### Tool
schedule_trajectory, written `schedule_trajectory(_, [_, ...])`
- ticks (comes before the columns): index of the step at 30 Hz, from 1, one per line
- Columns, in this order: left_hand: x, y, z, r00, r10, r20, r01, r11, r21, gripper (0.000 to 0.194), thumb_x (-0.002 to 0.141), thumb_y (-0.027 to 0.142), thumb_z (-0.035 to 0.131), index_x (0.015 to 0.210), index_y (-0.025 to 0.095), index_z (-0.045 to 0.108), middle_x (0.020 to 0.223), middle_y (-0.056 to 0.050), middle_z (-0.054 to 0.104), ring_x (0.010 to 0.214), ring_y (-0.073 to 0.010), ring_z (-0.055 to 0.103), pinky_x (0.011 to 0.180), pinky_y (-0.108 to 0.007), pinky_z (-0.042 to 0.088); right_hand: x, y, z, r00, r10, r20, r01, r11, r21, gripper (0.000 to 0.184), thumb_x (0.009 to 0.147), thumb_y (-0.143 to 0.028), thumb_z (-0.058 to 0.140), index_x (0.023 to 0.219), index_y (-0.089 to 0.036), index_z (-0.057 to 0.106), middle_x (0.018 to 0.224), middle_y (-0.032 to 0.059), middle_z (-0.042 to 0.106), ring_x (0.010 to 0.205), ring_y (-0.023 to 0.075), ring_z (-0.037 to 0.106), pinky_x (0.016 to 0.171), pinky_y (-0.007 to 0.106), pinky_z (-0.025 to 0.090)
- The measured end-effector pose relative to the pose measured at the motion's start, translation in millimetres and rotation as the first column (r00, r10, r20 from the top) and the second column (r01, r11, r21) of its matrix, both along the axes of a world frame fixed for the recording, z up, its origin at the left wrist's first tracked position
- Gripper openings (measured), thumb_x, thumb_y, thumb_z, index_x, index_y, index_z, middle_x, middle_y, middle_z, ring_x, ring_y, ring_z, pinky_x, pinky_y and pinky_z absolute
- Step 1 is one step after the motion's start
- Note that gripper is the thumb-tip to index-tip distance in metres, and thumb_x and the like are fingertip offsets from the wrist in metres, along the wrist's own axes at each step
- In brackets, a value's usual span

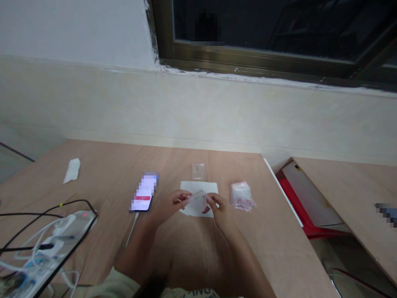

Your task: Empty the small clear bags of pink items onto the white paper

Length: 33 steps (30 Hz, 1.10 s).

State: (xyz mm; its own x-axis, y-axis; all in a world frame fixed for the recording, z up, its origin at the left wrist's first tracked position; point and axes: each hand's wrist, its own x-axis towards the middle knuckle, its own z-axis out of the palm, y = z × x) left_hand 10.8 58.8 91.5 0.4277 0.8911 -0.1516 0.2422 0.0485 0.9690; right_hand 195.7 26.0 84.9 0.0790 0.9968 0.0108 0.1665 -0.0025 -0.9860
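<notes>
clear plastic film (197, 200), held up over paper by both hands
left hand (169, 207) and right hand (218, 211) each pinch it between fingertips, just above a white paper sheet (198, 188); beyond, small clear bag (198, 171) on wooden table (102, 165); white-filled packet (242, 196) right, phone (144, 192) left.

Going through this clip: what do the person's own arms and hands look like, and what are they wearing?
Both grips are bare hands, the left grip and the right grip, with no gloves, and the forearms are uncovered. A pale greenish-cream sleeve shows on the left arm, and a pale top with dark lettering shows at the bottom of the view.
</notes>
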Motion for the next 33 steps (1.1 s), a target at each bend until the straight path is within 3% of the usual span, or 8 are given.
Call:
schedule_trajectory(6, [-12.2,-13.0,3.1,0.998,-0.038,-0.047,0.035,0.998,-0.061,0.019,0.072,0.031,0.055,0.077,0.016,0.065,0.077,-0.003,0.064,0.07,-0.0148,0.058,0.064,-0.026,0.045,1.1,-4.1,-6.4,0.99,0.118,0.079,-0.115,0.992,-0.05,0.027,0.08,-0.037,0.043,0.064,-0.017,0.055,0.063,0.0011,0.054,0.058,0.0143,0.052,0.059,0.027,0.042])
schedule_trajectory(10, [-10.9,-21.4,7.7,0.998,-0.005,-0.066,-0.001,0.995,-0.098,0.018,0.069,0.032,0.059,0.066,0.014,0.063,0.065,-0.001,0.062,0.063,-0.0137,0.056,0.06,-0.025,0.043,-9.3,-13.9,-9.6,0.962,-0.198,0.188,0.196,0.98,0.029,0.019,0.073,-0.036,0.051,0.079,-0.018,0.053,0.082,0.005,0.057,0.077,0.0184,0.053,0.07,0.031,0.041])
schedule_trajectory(12, [-9.9,-24.7,8.5,0.997,0.006,-0.075,-0.014,0.994,-0.112,0.018,0.068,0.032,0.06,0.063,0.014,0.06,0.06,0.001,0.06,0.059,-0.0123,0.055,0.056,-0.024,0.042,-17.9,-20.5,-7.2,0.942,-0.261,0.209,0.252,0.965,0.072,0.02,0.072,-0.036,0.053,0.08,-0.018,0.051,0.084,0.0049,0.056,0.08,0.0184,0.051,0.071,0.03,0.04])
schedule_trajectory(16, [-9.1,-29.3,7.6,0.999,-0.013,-0.053,0.007,0.993,-0.115,0.017,0.066,0.03,0.061,0.06,0.014,0.056,0.055,0.003,0.055,0.054,-0.0099,0.05,0.051,-0.021,0.038,-36.2,-28.6,2.4,0.991,0.08,0.109,-0.075,0.996,-0.049,0.02,0.077,-0.037,0.048,0.069,-0.019,0.049,0.068,-0.0002,0.053,0.063,0.0131,0.048,0.058,0.024,0.038])
schedule_trajectory(18, [-9.6,-30.8,7.6,0.998,-0.011,-0.057,0.004,0.994,-0.113,0.018,0.066,0.029,0.06,0.058,0.015,0.053,0.052,0.005,0.052,0.05,-0.0087,0.047,0.049,-0.02,0.035,-41.9,-28.2,5.9,0.985,0.155,0.072,-0.15,0.987,-0.063,0.022,0.077,-0.036,0.047,0.064,-0.019,0.049,0.062,-0.0018,0.051,0.06,0.0118,0.046,0.055,0.022,0.036])
schedule_trajectory(24, [-13.2,-31.3,9.7,0.999,-0.029,-0.018,0.028,0.997,-0.07,0.023,0.072,0.03,0.054,0.053,0.016,0.052,0.05,0.004,0.052,0.052,-0.0098,0.048,0.053,-0.021,0.037,-40.3,-18.4,10.0,0.978,0.209,0.01,-0.207,0.975,-0.085,0.023,0.075,-0.032,0.046,0.056,-0.018,0.048,0.054,-0.0021,0.049,0.055,0.0116,0.046,0.054,0.023,0.035])
schedule_trajectory(29, [-12.7,-27.0,9.7,0.949,0.272,-0.161,-0.27,0.962,0.036,0.026,0.069,0.029,0.052,0.048,0.018,0.042,0.046,0.006,0.045,0.048,-0.0097,0.044,0.05,-0.021,0.034,-36.9,-14.5,7.9,0.989,0.114,0.09,-0.099,0.983,-0.157,0.017,0.067,-0.021,0.046,0.051,-0.019,0.042,0.049,-0.0036,0.043,0.05,0.0112,0.042,0.051,0.023,0.032])
schedule_trajectory(33, [-2.1,-34.3,9.3,0.939,0.282,-0.199,-0.274,0.959,0.064,0.023,0.069,0.03,0.052,0.051,0.019,0.041,0.047,0.007,0.042,0.045,-0.0091,0.039,0.044,-0.021,0.03,-43.5,-13.8,-0.3,0.99,0.047,0.131,-0.028,0.989,-0.149,0.009,0.065,-0.019,0.048,0.056,-0.019,0.045,0.053,-0.0035,0.046,0.052,0.0113,0.044,0.049,0.022,0.034])
